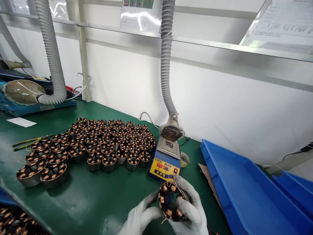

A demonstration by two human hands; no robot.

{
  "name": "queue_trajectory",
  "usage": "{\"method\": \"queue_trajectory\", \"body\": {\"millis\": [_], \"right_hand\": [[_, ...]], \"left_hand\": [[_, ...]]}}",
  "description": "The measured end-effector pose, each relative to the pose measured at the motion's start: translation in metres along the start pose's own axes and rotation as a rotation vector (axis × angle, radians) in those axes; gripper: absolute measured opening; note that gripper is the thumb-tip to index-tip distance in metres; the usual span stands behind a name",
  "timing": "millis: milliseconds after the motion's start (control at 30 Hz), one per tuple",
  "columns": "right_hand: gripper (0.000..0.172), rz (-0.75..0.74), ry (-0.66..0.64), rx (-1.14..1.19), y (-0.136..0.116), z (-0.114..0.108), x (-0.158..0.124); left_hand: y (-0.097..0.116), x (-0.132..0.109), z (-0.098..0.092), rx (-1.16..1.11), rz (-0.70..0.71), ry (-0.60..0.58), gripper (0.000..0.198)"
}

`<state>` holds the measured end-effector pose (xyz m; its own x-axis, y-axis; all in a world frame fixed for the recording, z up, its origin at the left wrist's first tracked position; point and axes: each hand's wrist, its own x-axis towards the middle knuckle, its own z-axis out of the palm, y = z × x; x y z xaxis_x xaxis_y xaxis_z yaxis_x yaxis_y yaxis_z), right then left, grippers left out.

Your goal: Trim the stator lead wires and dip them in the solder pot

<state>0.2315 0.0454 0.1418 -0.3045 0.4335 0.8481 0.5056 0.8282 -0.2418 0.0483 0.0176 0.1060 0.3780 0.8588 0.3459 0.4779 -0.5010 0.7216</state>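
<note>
While we hold the stator (170, 201) up off the surface (97, 195) with its open end tilted toward us, its copper coils (172, 188) are plain to see; our gloved left hand (141, 217) cups it from the lower left and our gloved right hand (192, 210) wraps its right side, each grip clamped on its rim. It hangs just in front of the solder pot (166, 160), over which a hose (166, 65) drops, seemingly to draw off fumes. Further left, like pieces stand in tight rows (97, 143), open end up, and a blue tray (244, 189) lies to the right.
</note>
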Motion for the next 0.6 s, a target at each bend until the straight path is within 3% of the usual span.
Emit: {"method": "queue_trajectory", "body": {"millis": [200, 333, 467, 600], "right_hand": [[0.054, -0.011, -0.091, -0.095, -0.007, -0.015, -0.002], [0.067, 0.101, -0.227, -0.057, -0.007, -0.026, 0.007], [0.076, 0.426, -0.495, 0.232, -0.002, -0.035, 0.021], [0.061, 0.617, -0.667, 0.34, 0.005, -0.032, 0.032]], "left_hand": [[0.028, 0.025, -0.011, -0.582, -0.035, -0.078, 0.009], [0.034, 0.029, -0.008, -0.925, -0.224, -0.078, 0.022], [0.029, 0.028, -0.005, -0.997, -0.365, -0.167, 0.027], [0.018, 0.035, -0.005, -0.9, -0.294, -0.222, 0.014]]}}
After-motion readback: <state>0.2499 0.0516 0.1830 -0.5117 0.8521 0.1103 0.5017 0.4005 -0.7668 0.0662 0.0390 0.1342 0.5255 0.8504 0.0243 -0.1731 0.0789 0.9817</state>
